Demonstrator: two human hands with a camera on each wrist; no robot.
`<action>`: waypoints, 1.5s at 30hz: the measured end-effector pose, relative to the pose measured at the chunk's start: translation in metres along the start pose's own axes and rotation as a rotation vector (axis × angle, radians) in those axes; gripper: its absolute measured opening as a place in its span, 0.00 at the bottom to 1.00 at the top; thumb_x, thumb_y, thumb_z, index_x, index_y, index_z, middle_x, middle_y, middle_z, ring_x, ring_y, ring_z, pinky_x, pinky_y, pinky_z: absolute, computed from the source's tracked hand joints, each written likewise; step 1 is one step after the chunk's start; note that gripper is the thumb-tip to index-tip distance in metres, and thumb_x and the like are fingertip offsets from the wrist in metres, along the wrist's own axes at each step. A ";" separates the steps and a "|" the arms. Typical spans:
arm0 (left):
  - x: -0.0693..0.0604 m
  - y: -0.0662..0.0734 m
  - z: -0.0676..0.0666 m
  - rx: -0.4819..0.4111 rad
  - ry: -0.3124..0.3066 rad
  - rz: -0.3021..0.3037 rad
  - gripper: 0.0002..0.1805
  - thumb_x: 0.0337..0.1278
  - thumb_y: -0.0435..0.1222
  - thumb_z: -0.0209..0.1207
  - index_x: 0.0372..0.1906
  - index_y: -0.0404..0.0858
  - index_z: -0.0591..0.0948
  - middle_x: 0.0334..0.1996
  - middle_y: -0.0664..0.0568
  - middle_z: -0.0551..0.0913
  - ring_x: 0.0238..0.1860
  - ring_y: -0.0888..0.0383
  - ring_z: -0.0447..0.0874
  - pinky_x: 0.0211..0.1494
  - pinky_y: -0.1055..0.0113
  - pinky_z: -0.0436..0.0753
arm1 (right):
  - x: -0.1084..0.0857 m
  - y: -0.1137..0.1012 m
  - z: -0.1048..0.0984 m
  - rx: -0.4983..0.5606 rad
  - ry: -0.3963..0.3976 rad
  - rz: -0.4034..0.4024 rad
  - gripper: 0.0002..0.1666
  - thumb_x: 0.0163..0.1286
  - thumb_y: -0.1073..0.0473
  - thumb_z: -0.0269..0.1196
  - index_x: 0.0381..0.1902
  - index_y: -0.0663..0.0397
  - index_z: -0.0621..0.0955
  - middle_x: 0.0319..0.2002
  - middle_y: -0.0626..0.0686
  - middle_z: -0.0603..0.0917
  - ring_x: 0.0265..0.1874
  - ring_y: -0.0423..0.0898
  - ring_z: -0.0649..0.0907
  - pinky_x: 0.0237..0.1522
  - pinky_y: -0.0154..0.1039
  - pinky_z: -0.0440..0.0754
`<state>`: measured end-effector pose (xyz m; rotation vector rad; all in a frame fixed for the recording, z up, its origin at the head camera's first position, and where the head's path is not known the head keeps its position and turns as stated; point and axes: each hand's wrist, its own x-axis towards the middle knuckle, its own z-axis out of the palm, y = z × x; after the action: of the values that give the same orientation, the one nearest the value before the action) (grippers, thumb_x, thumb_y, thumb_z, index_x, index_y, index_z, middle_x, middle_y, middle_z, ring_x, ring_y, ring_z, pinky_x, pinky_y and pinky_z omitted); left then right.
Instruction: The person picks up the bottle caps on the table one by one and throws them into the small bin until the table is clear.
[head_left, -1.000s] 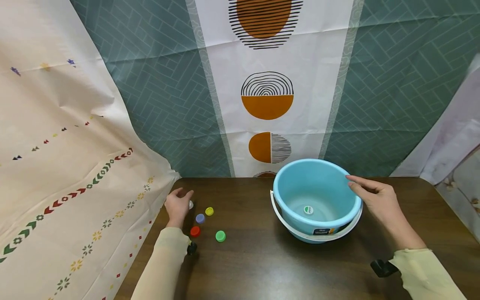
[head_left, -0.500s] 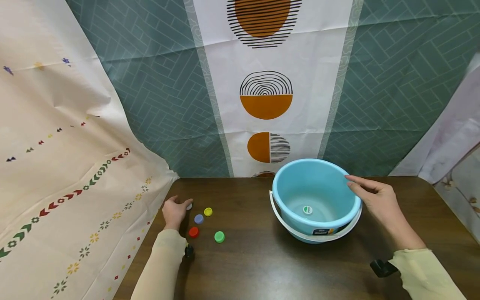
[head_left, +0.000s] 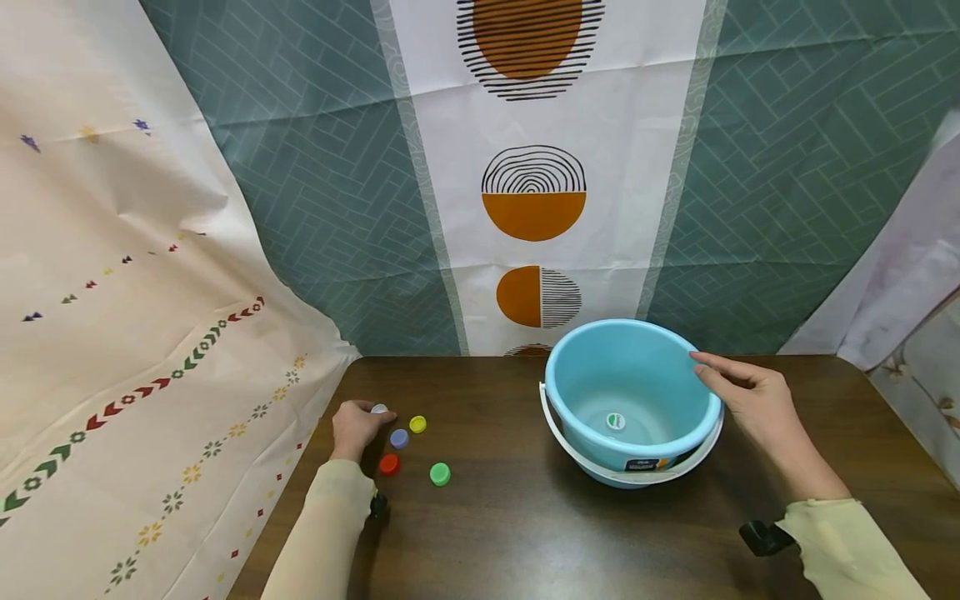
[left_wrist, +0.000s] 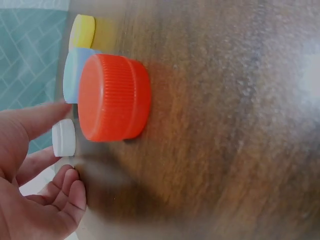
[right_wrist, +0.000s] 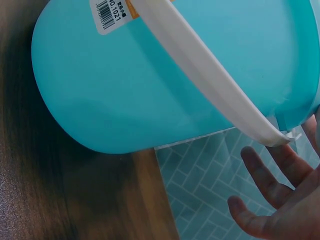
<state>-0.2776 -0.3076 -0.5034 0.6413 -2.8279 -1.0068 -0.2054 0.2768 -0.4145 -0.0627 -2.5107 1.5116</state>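
My left hand (head_left: pixel 356 428) is low over the left of the table, thumb and index finger on either side of a white cap (head_left: pixel 379 408). In the left wrist view a small gap shows between the thumb and the white cap (left_wrist: pixel 64 138), while a finger meets its lower side; the other fingers are curled. Close by lie a blue cap (head_left: pixel 400 438), a yellow cap (head_left: pixel 417 424), a red cap (head_left: pixel 389 464) and a green cap (head_left: pixel 440 474). My right hand (head_left: pixel 765 402) pinches the right rim of a light blue bucket (head_left: pixel 588 429), other fingers spread outside it.
The bucket's white handle (head_left: pixel 553 421) hangs down round its front. Behind the brown table (head_left: pixel 510 533) hangs a green and white patterned cloth (head_left: pixel 352 208). A cream cloth (head_left: pixel 247 417) borders the left edge, and a pale cloth (head_left: pixel 900 267) hangs at the right.
My left hand has lowered to the white cap, its thumb now in front and its index finger behind. The right hand and the bucket have stayed put.
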 end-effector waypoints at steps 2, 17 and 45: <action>-0.001 0.000 0.000 0.005 -0.008 0.004 0.26 0.42 0.47 0.69 0.45 0.32 0.83 0.47 0.38 0.82 0.48 0.42 0.76 0.48 0.50 0.77 | 0.000 0.000 0.000 -0.002 0.001 0.004 0.27 0.62 0.40 0.60 0.56 0.44 0.79 0.46 0.28 0.79 0.43 0.18 0.75 0.35 0.22 0.79; -0.004 0.004 0.002 -0.032 0.026 0.008 0.23 0.45 0.44 0.68 0.44 0.32 0.82 0.46 0.37 0.82 0.47 0.42 0.77 0.48 0.50 0.78 | 0.000 0.001 0.001 -0.020 0.006 0.001 0.27 0.62 0.39 0.59 0.56 0.42 0.79 0.45 0.27 0.78 0.43 0.18 0.75 0.36 0.22 0.79; -0.024 0.088 0.012 -0.387 0.075 0.289 0.20 0.39 0.48 0.72 0.40 0.43 0.85 0.32 0.50 0.84 0.34 0.57 0.80 0.33 0.69 0.79 | 0.001 0.001 0.001 -0.018 0.006 0.003 0.27 0.63 0.41 0.60 0.57 0.44 0.79 0.45 0.25 0.77 0.42 0.17 0.75 0.35 0.22 0.79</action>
<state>-0.2904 -0.2292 -0.4567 0.2176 -2.4598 -1.3779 -0.2063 0.2766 -0.4159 -0.0742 -2.5203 1.4883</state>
